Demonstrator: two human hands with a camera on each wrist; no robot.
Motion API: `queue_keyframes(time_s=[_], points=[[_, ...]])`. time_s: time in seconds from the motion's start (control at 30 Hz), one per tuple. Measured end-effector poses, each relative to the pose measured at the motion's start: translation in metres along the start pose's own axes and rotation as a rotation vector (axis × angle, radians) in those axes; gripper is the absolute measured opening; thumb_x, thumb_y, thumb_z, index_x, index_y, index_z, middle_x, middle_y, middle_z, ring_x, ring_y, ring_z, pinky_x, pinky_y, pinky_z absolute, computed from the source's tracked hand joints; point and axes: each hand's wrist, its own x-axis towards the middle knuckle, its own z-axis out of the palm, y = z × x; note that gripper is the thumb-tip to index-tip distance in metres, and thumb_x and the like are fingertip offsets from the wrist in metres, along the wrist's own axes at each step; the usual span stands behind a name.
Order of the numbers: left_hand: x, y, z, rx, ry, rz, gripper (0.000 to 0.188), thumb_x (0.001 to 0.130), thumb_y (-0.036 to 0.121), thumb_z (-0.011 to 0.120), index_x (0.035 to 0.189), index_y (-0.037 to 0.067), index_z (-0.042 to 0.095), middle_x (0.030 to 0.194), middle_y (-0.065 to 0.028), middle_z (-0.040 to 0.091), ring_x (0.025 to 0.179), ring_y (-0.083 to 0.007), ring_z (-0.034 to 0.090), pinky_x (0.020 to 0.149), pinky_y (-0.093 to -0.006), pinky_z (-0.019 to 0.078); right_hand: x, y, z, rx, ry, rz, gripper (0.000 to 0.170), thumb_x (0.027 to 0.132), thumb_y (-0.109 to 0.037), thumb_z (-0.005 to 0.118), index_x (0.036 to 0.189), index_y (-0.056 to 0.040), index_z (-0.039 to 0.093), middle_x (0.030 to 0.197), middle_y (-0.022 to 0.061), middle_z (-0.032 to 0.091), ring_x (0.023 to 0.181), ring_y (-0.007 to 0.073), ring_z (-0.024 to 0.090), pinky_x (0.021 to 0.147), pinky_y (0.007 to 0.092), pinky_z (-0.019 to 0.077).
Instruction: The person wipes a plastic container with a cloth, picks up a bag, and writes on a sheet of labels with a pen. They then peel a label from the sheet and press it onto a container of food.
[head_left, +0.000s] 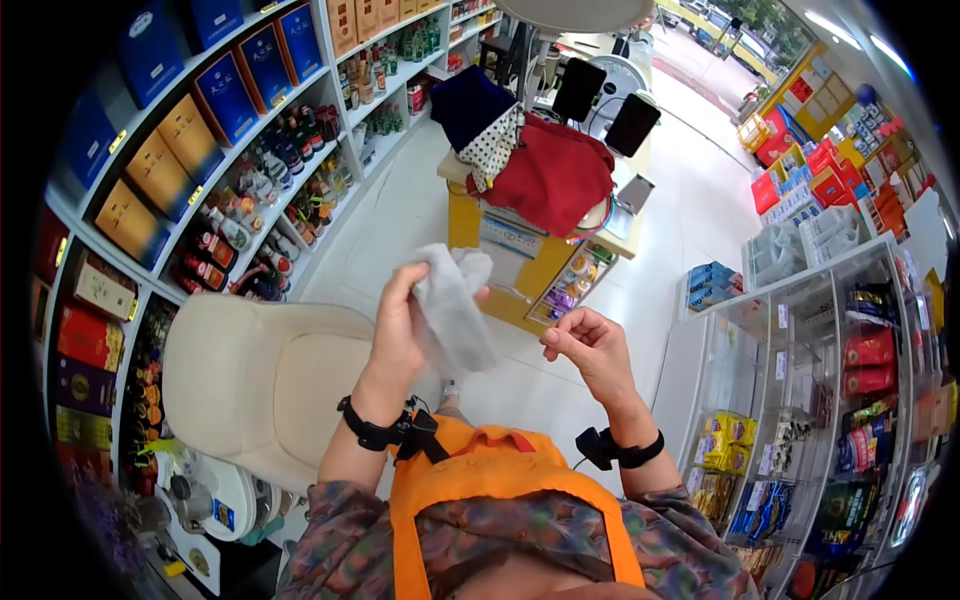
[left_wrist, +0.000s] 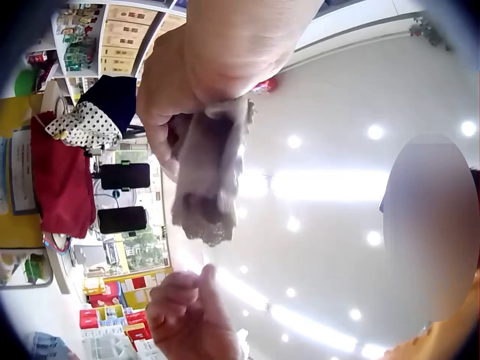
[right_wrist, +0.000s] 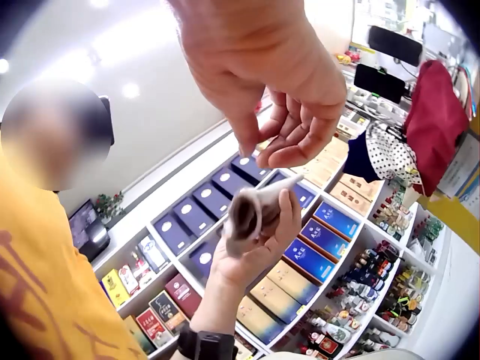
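Observation:
A light grey sock (head_left: 455,315) is held up in front of my chest in my left hand (head_left: 396,325), with the fingers and thumb around it. In the right wrist view the mouth of the sock (right_wrist: 246,214) gapes as a dark round opening. To the right of it, apart from the fabric, is my right hand (head_left: 597,355). Its fingers are loosely curled, with thumb and index tips close together, and nothing shows between them. In the left wrist view the sock (left_wrist: 214,169) looks like a flattened tube with an uneven edge.
Ahead stands a yellow counter (head_left: 465,215) bearing a dark red cloth (head_left: 545,175), a polka-dot cloth (head_left: 490,150) and two phones on holders. A cream chair (head_left: 265,380) is at left, before shelves of boxes and bottles. Snack racks (head_left: 790,400) line the right.

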Motion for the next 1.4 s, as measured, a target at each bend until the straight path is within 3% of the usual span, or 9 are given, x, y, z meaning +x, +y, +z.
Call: queue_keyframes(time_s=[0.27,0.3,0.67,0.9,0.97,1.03,1.13,1.27,1.4], points=[[0.184,0.112,-0.017,0.156,0.214,0.246,0.037,0.075,0.009,0.047,0.111,0.003,0.052,0.103,-0.0155,0.058,0.088,-0.0292,0.059,0.079,-0.0471,0.0541,0.105,0.042,-0.054,-0.057,0.251,0.274,0.015,0.082,-0.011,0.073,0.083,0.0025,0.065,0.075,0.0077,0.067,0.063,0.0127,0.064,0.059,0.0250,0.0535],[0.202,0.119,-0.001,0.103,0.282,0.285,0.041,0.069,0.006,0.043,0.109,0.006,0.052,0.092,-0.0103,0.052,0.070,-0.0214,0.048,0.057,-0.0315,0.0405,0.116,0.045,-0.056,-0.077,0.240,0.297,0.016,0.082,-0.010,0.073,0.084,0.0034,0.065,0.074,0.0082,0.067,0.063,0.0132,0.065,0.060,0.0251,0.0545],[0.382,0.196,-0.027,0.053,0.009,0.102,0.034,0.073,0.009,0.044,0.106,0.002,0.050,0.087,-0.0101,0.052,0.065,-0.0196,0.045,0.049,-0.0302,0.0376,0.184,0.105,-0.042,-0.232,0.218,0.515,0.013,0.086,-0.006,0.067,0.086,0.0073,0.066,0.078,0.0117,0.069,0.068,0.0151,0.067,0.064,0.0257,0.0559],[0.520,0.265,-0.068,0.098,-0.177,-0.059,0.031,0.074,0.009,0.044,0.103,0.002,0.051,0.087,-0.0116,0.055,0.067,-0.0239,0.052,0.050,-0.0333,0.0413,0.210,0.169,0.043,-0.270,0.470,0.678,0.012,0.080,-0.006,0.070,0.081,0.0043,0.065,0.071,0.0049,0.065,0.065,0.0107,0.060,0.063,0.0251,0.0506],[0.539,0.290,-0.081,0.090,-0.074,-0.131,0.032,0.073,0.009,0.044,0.103,0.002,0.051,0.086,-0.0117,0.053,0.066,-0.0241,0.050,0.050,-0.0335,0.0403,0.230,0.170,0.092,0.060,0.605,0.614,0.012,0.079,-0.007,0.071,0.080,0.0030,0.066,0.070,0.0041,0.065,0.065,0.0099,0.059,0.063,0.0249,0.0503],[0.562,0.318,-0.098,0.051,-0.099,-0.198,0.032,0.072,0.009,0.043,0.103,0.003,0.051,0.086,-0.0117,0.052,0.066,-0.0240,0.049,0.049,-0.0337,0.0398,0.267,0.157,0.130,-0.200,0.592,0.625,0.013,0.079,-0.011,0.072,0.079,0.0008,0.067,0.070,0.0032,0.066,0.064,0.0086,0.059,0.061,0.0246,0.0496],[0.600,0.355,-0.119,0.062,-0.110,-0.254,0.031,0.072,0.009,0.043,0.102,0.003,0.051,0.086,-0.0121,0.051,0.067,-0.0239,0.048,0.049,-0.0339,0.0389,0.323,0.156,0.163,-0.092,0.616,0.758,0.013,0.079,-0.013,0.072,0.080,-0.0006,0.068,0.070,0.0030,0.067,0.063,0.0084,0.058,0.060,0.0246,0.0493],[0.636,0.383,-0.134,0.079,-0.073,-0.271,0.031,0.073,0.007,0.043,0.102,0.002,0.051,0.084,-0.0111,0.051,0.064,-0.0238,0.050,0.047,-0.0324,0.0384,0.404,0.142,0.206,-0.431,0.564,0.655,0.013,0.078,-0.015,0.073,0.082,-0.0027,0.068,0.068,0.0040,0.066,0.062,0.0085,0.058,0.060,0.0261,0.0488],[0.679,0.398,-0.157,0.073,-0.055,-0.329,0.032,0.073,0.007,0.043,0.103,0.002,0.051,0.088,-0.0116,0.052,0.066,-0.0237,0.049,0.048,-0.0324,0.0375,0.474,0.131,0.218,-0.367,0.575,0.636,0.012,0.078,-0.013,0.072,0.080,-0.0025,0.066,0.067,0.0029,0.065,0.062,0.0078,0.057,0.060,0.0252,0.0478]])
